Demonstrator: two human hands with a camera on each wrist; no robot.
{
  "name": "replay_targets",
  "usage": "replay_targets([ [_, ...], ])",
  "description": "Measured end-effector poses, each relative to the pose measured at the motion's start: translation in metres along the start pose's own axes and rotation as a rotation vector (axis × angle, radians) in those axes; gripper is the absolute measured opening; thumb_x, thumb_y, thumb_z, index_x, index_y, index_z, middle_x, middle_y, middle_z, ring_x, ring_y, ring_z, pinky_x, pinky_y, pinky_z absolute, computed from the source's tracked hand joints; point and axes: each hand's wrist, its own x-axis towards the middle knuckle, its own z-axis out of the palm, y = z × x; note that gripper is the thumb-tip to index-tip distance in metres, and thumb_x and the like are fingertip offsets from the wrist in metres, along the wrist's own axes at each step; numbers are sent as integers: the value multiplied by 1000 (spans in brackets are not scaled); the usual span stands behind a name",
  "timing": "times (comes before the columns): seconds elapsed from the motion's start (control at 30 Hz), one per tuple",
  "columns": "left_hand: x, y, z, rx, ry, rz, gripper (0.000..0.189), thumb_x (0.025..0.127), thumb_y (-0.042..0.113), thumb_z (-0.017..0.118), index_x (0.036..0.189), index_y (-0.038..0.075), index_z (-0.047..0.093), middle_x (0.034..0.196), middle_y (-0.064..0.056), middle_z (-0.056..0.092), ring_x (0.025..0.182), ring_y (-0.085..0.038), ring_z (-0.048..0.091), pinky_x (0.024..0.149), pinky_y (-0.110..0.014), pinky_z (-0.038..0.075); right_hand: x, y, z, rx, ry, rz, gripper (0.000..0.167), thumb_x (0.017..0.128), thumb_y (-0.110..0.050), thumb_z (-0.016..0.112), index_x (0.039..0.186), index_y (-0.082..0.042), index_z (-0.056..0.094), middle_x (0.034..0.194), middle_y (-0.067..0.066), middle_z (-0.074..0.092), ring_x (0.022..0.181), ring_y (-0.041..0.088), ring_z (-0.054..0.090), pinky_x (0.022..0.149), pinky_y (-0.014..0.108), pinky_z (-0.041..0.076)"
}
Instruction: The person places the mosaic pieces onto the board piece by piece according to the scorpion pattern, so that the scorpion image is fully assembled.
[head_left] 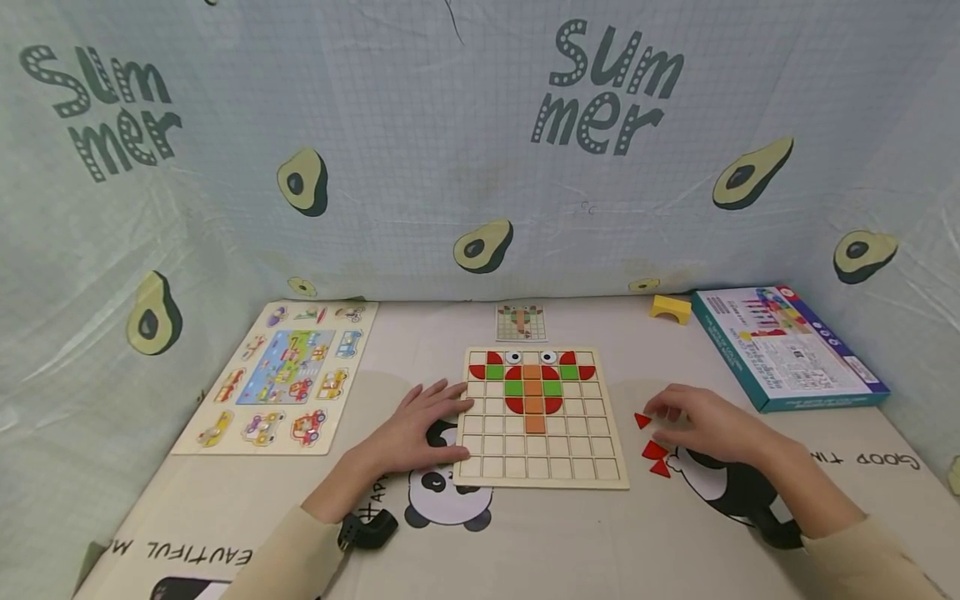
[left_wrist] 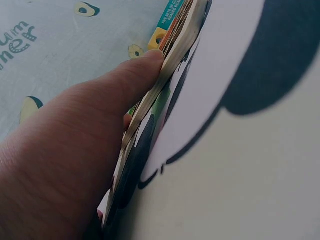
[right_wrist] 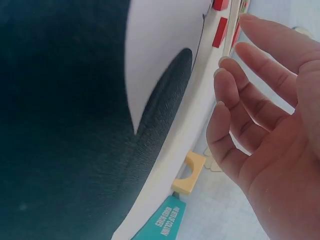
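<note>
A wooden grid board (head_left: 570, 468) lies flat in the middle of the table, with red, green and orange pieces and two round eye pieces (head_left: 513, 357) set in its upper part. My left hand (head_left: 418, 427) rests at the board's left edge, thumb and fingertips touching the frame. On the right, my right hand (head_left: 699, 423) hovers beside loose red triangular pieces (head_left: 654, 451). Its fingers are loosely bent, and the right wrist view shows nothing between them. Behind the board lies a small pattern card (head_left: 521, 323) showing a similar figure.
At the left lies a wooden vehicle puzzle board (head_left: 247, 433). A teal-edged box (head_left: 795, 350) sits at the back right, with a yellow arch block (head_left: 671, 309) near its corner. Behind the table hangs a cloth (head_left: 390, 167) printed with avocados.
</note>
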Motion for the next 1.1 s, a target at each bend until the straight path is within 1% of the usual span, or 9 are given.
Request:
replay_targets([
  [0.13,0,0,0,3,-7,-11,76,88,58,70,149,18,52,162,-2,33,153,-27,15,121,-53,5,-4,-1,2,1,-16,-38,29,89,-23,79,114,-11,70,102,-9,62,90,12,55,76,27,54],
  [0.33,0,-1,0,3,-9,-17,76,87,58,71,149,18,52,163,-1,32,153,-26,14,122,-52,4,-9,1,4,45,-57,-83,25,89,-20,78,112,-15,71,103,-11,62,89,10,55,76,27,54],
  [0.4,0,-1,0,1,-10,-16,76,87,58,71,149,18,52,163,-1,32,153,-26,14,122,-52,4,-10,1,6,56,-68,-87,23,90,-19,78,111,-17,71,103,-11,62,89,10,55,77,27,54],
  [0.57,0,-1,1,-2,-12,-18,76,87,58,70,149,19,52,163,0,32,153,-25,14,122,-51,3,-10,0,8,64,-80,-82,20,91,-19,77,110,-17,71,100,-11,61,88,10,55,77,26,54],
  [0.83,1,-2,2,4,-17,-15,76,88,58,70,150,19,52,163,0,32,153,-26,14,122,-51,3,-11,0,5,83,-119,-103,22,91,-12,74,112,-17,71,100,-10,61,88,11,56,77,27,54],
  [0.93,1,-2,2,3,-14,-13,76,88,58,70,150,19,52,163,0,32,153,-25,14,122,-51,3,-10,-1,5,87,-122,-108,23,90,-9,74,112,-16,71,98,-10,60,87,11,55,75,26,54],
  [1.1,1,-2,1,2,-10,-17,75,88,58,70,149,19,52,163,0,32,153,-25,14,122,-51,3,-6,-1,6,78,-121,-107,21,90,-10,74,110,-16,71,91,-10,58,83,10,53,70,25,52],
])
